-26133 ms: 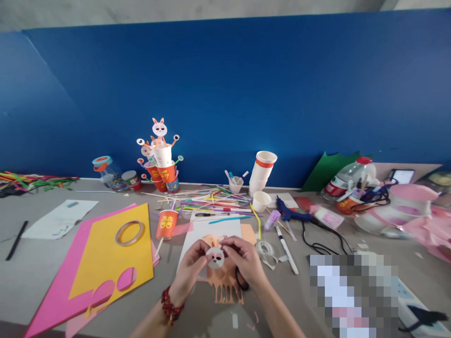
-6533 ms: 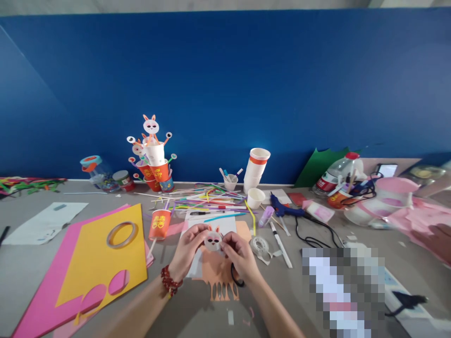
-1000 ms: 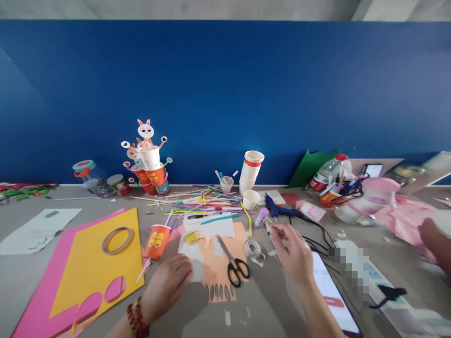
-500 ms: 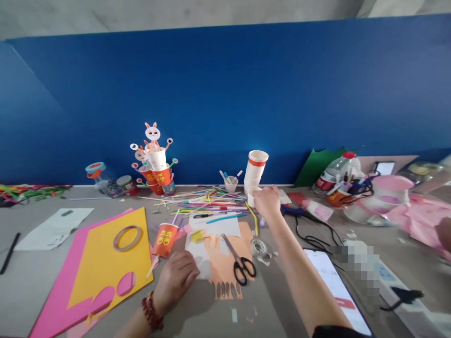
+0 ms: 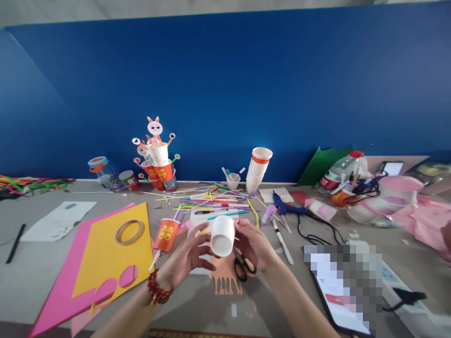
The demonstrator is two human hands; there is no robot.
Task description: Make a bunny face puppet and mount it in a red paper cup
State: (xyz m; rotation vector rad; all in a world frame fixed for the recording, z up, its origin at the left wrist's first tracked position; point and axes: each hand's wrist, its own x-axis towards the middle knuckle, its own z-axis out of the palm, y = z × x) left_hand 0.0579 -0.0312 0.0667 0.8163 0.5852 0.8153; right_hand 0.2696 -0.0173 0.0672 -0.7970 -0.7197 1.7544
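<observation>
A small white paper cup (image 5: 222, 236) is held up over the work area, tilted so that its base faces me. My right hand (image 5: 256, 243) grips it from the right side. On the other side, my left hand (image 5: 188, 253), with a red beaded bracelet at the wrist, has its fingers spread beside the cup; whether a fingertip touches it I cannot tell. Below lie orange cut paper (image 5: 225, 274) and black-handled scissors (image 5: 243, 270), partly covered by my hands. A red paper cup with straws (image 5: 166, 234) leans to the left.
Yellow card (image 5: 105, 244) with a tape ring (image 5: 129, 232) lies left. Behind are loose straws (image 5: 207, 197), a stack of white cups (image 5: 258, 171) and rabbit-faced cups (image 5: 158, 155). Right are a blue glue gun (image 5: 283, 205), a white marker (image 5: 283, 242) and a phone (image 5: 331, 286).
My right hand reached to the back, took the white cup from beside the stack and brought it to the middle. My left hand rose from the table to the cup and spread its fingers.
</observation>
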